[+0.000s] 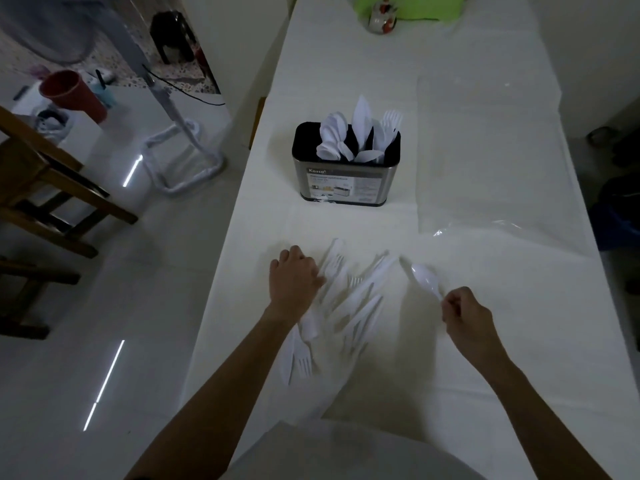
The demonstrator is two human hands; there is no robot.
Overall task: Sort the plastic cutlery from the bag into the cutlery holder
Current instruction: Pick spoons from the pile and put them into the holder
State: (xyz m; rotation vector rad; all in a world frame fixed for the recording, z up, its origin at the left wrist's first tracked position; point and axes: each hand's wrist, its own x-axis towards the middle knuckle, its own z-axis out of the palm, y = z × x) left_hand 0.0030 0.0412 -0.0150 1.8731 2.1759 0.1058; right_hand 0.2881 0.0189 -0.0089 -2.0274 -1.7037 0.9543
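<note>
White table [491, 334]: right hand [465, 315] pinching spoon [424, 277]; left hand [294, 282] curling over cutlery pile [358, 301] in front of cutlery holder [346, 181], grip unclear.

White plastic cutlery [349, 299] and a white spoon [425, 278] on a white tablecloth [502, 341]; the cutlery holder [344, 183] is silver with a black rim. Beyond: a red cup [72, 93], lime-green box [426, 6], brown chair [31, 157].

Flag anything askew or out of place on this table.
Only the unsorted cutlery pile stands out: forks and knives lie criss-crossed between the left hand and right hand, which pinches a spoon. The cutlery holder stands upright; nothing looks damaged.
</note>
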